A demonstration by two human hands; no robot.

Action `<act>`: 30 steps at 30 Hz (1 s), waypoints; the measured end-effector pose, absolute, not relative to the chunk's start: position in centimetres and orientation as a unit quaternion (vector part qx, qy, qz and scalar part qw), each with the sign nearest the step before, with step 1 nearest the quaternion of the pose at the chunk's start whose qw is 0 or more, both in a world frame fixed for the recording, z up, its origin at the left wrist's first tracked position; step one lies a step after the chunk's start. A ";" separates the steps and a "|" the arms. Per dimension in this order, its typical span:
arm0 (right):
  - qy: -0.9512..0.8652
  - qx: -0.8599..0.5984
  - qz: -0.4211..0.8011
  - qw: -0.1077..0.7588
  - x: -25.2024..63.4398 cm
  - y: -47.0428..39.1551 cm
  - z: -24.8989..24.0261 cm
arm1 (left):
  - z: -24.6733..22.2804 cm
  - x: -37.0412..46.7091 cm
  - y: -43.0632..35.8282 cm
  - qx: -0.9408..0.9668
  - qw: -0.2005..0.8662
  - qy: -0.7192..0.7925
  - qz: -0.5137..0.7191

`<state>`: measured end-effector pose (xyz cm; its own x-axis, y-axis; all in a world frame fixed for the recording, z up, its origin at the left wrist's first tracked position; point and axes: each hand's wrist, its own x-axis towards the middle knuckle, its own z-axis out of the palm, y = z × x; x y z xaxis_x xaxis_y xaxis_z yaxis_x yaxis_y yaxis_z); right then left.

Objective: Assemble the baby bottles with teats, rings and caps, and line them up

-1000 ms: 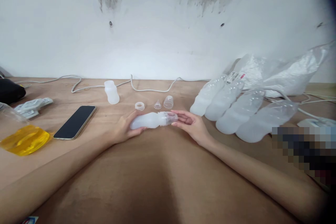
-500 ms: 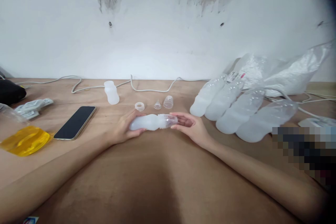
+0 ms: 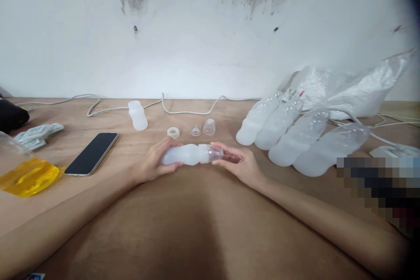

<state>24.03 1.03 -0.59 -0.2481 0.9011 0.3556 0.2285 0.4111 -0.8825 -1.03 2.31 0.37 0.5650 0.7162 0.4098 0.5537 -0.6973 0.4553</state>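
A frosted white baby bottle (image 3: 184, 154) with a clear cap lies sideways between my hands, its cap end to the right. My left hand (image 3: 156, 159) is wrapped round its base. At the other end, the fingers of my right hand (image 3: 238, 159) pinch the clear cap (image 3: 215, 153). Just beyond the bottle are a collar ring (image 3: 173, 132), a clear nipple (image 3: 195, 130) and a loose clear cap (image 3: 209, 127). An uncapped bottle body (image 3: 138, 115) stands farther back to the left.
Several capped bottles (image 3: 284, 140) lie in a row on the right, before a plastic bag (image 3: 357, 89). On the left are a phone (image 3: 92, 154), a pouch of yellow liquid (image 3: 31, 177) and small packets (image 3: 39, 134). A white cable (image 3: 193, 113) runs along the wall.
The cap end of the held bottle looks straighter and shows a white collar band more plainly. Both hands keep their hold; the view has shifted slightly.
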 end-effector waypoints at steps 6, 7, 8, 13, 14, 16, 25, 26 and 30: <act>-0.713 -0.409 0.348 0.451 24.0 1.2 -0.8 | -0.1 -1.1 2.5 0.878 0.135 0.352 0.295; -0.715 -0.409 0.342 0.452 24.1 1.2 -0.7 | 0.0 -1.1 2.5 0.879 0.138 0.351 0.292; -0.721 -0.407 0.332 0.453 24.1 1.3 -0.5 | 0.0 -1.0 2.5 0.879 0.143 0.352 0.289; -0.802 -0.369 0.195 0.427 24.5 0.9 3.4 | -0.2 -0.9 2.4 0.875 0.164 0.336 0.307; -0.815 -0.364 0.160 0.421 24.7 0.6 4.7 | -0.3 -0.9 2.5 0.873 0.167 0.331 0.316; -0.819 -0.377 0.087 0.423 25.1 -0.2 7.3 | -0.6 -0.9 2.5 0.869 0.164 0.336 0.323; -0.764 -0.574 -0.198 0.217 30.1 -1.0 12.7 | -0.6 -0.8 2.8 0.877 0.153 0.358 0.281; -0.753 -0.600 -0.200 0.183 30.6 -0.8 12.6 | -0.6 -0.8 2.8 0.878 0.152 0.358 0.280; -0.716 -0.665 -0.182 0.109 31.9 0.2 12.0 | -0.5 -0.8 2.7 0.879 0.151 0.360 0.275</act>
<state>31.85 0.22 12.02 -0.0908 0.9128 0.3982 0.9921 0.0483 0.1157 -0.76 2.68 -0.52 0.5903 0.7153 0.3741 0.5495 -0.6956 0.4629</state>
